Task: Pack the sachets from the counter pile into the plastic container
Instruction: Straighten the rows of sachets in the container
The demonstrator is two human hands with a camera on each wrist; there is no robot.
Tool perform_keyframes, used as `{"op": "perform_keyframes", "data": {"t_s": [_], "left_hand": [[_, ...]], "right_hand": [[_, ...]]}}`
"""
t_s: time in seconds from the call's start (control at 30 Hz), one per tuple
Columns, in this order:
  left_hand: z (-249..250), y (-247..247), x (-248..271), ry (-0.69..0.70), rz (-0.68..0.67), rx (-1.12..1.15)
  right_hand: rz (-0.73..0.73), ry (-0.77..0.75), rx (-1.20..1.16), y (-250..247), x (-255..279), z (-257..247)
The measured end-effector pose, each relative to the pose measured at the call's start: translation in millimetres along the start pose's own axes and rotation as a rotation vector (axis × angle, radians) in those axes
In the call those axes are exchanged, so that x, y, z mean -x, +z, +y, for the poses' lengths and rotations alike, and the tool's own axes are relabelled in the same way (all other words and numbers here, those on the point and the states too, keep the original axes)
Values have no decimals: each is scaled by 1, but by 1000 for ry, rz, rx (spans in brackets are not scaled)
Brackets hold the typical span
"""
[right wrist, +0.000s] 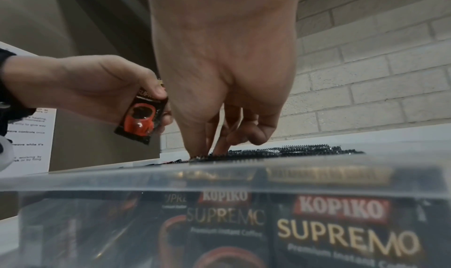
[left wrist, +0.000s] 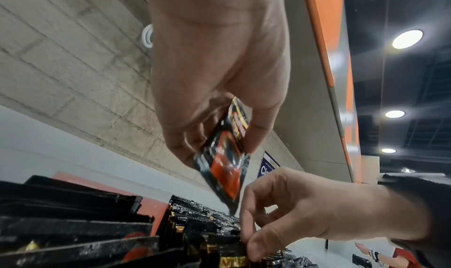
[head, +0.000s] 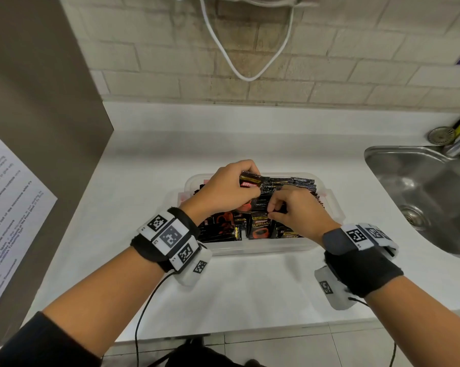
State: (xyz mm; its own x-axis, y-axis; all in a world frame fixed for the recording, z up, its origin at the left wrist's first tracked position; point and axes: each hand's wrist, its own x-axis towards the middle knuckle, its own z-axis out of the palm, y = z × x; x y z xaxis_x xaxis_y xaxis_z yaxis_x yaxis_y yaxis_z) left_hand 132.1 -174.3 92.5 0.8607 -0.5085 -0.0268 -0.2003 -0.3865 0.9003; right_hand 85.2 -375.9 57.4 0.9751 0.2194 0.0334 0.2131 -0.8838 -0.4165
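Two bare arms, black wrist bands (head: 366, 274), white blocks with black square codes (head: 170, 238), grey watch strap (head: 336, 241), thin black wires (head: 144, 313), dark sleeve (head: 38, 343) on left arm

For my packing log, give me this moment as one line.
left hand: holds sachet above container | right hand: fingers among packed sachets | step: inserting sachet
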Motion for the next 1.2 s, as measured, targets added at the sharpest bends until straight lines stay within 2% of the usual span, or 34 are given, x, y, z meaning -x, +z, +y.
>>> {"op": "perform_keyframes", "data": {"t_s": [0.57, 0.7, 1.03, 1.13, 1.2], "left_hand": [[-12, 18, -5, 63, -51, -259], [-13, 29, -4, 27, -73, -351], [-25, 41, 1, -20, -129, -392], [-23, 31, 0, -27, -159, -331], [-19, 16, -2, -19, -130, -291]], "right_hand": [[37, -47, -225, -16, 11, -7], [18, -28, -233, -15, 11, -8], [-25, -39, -76, -5, 9, -5], [-47, -32, -17, -2, 7, -3], [-46, -33, 1, -1, 7, -1]]}}
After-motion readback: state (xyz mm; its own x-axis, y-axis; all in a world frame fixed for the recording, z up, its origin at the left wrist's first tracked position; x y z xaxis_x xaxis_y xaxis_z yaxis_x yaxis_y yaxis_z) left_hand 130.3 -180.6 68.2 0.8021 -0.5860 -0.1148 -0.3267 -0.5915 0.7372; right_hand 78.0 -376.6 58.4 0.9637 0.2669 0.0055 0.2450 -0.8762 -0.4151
